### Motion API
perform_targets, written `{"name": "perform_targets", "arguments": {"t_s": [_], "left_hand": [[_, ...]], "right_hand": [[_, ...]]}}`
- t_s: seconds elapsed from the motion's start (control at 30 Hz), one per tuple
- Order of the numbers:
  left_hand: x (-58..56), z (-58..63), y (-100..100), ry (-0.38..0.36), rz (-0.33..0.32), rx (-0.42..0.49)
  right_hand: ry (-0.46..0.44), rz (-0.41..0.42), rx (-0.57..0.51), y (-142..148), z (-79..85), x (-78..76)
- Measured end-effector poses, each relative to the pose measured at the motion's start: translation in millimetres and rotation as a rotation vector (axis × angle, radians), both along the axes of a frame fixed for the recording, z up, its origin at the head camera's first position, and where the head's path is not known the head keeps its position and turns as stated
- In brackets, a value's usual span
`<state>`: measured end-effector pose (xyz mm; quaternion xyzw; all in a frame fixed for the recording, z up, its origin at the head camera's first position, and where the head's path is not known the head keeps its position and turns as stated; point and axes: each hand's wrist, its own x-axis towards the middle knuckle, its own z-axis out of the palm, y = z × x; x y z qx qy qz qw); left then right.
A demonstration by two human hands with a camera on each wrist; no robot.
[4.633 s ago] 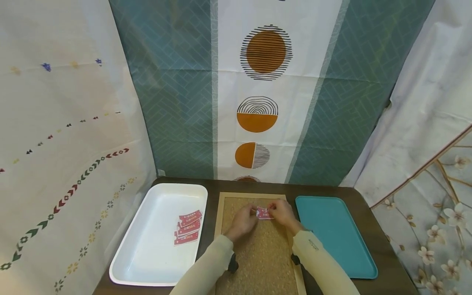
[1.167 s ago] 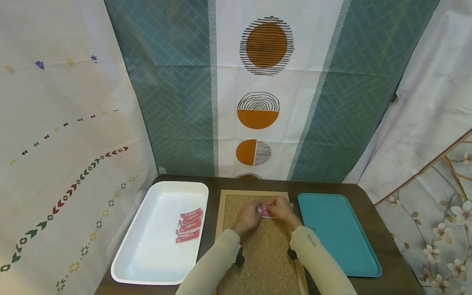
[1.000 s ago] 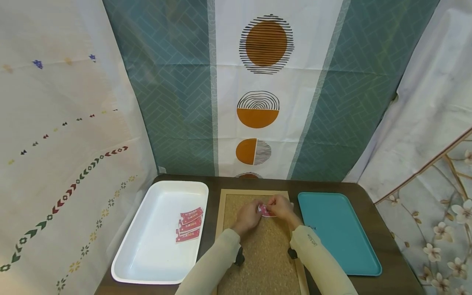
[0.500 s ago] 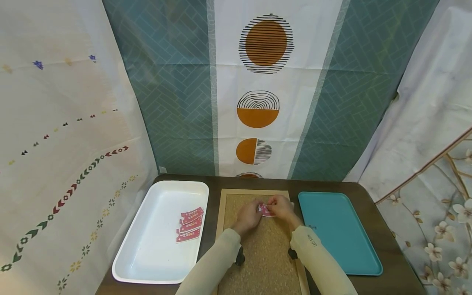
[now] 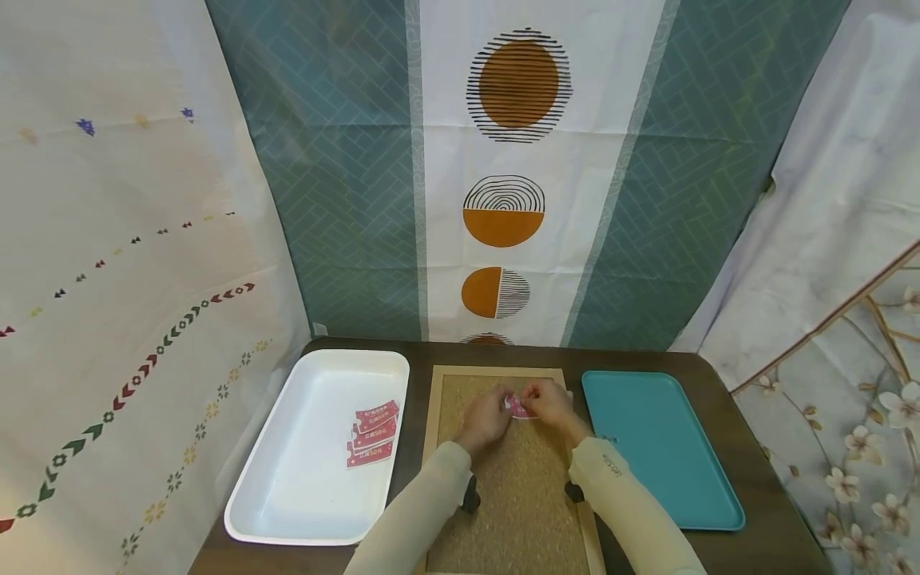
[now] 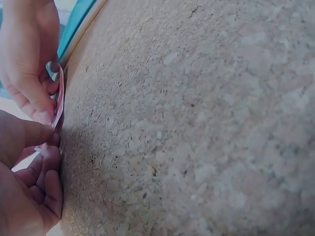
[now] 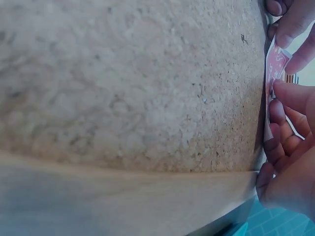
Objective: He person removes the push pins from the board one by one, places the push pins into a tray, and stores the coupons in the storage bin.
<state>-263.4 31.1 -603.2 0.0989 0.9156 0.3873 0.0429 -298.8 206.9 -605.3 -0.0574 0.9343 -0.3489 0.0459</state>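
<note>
Near the top of a wood-framed corkboard point(image 5: 503, 511), both hands meet at a small pink-and-white paper coupon point(image 5: 516, 408). My left hand point(image 5: 486, 415) pinches the coupon's left end between thumb and fingers. Over its right part, my right hand point(image 5: 549, 402) has thumb and fingertips pinched together at the paper. In the right wrist view the coupon point(image 7: 276, 64) stands edge-on along the cork, and a tiny shiny piece shows by the right thumb point(image 7: 290, 93); I cannot tell what it is. The left wrist view shows the coupon point(image 6: 61, 96) bowed slightly off the cork.
To the left, a white tray point(image 5: 287, 487) holds several overlapping pink coupons point(image 5: 374, 431). A turquoise tray point(image 5: 676, 447) lies to the right, with a small dark item point(image 5: 611, 438) beside the right sleeve. Behind the dark table point(image 5: 762, 495) hangs a patterned curtain point(image 5: 503, 160).
Since the oldest frame, the right fingertips have moved inward over the coupon and the left hand has come closer to them. During the last second the hands have hardly moved; the view shifts slightly.
</note>
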Motion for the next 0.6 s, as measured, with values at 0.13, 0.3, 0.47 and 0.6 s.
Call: {"name": "perform_targets", "arguments": {"t_s": [0.13, 0.3, 0.47, 0.6], "left_hand": [[0.9, -4.0, -4.7, -0.006, 0.001, 0.055], [3.9, -7.3, -13.5, -0.019, 0.005, 0.135], [7.6, 0.3, -21.4, -0.034, -0.001, 0.172], [10.1, 5.4, -28.1, -0.055, -0.006, 0.171]], "right_hand": [[-0.014, 0.035, -0.011, 3.9, 2.2, 3.3], [0.023, 0.075, 0.011, 9.4, 8.1, 8.2], [0.051, 0.085, 0.006, 17.6, 14.2, 10.2], [0.108, 0.104, 0.03, 28.3, 15.6, 11.5]]}}
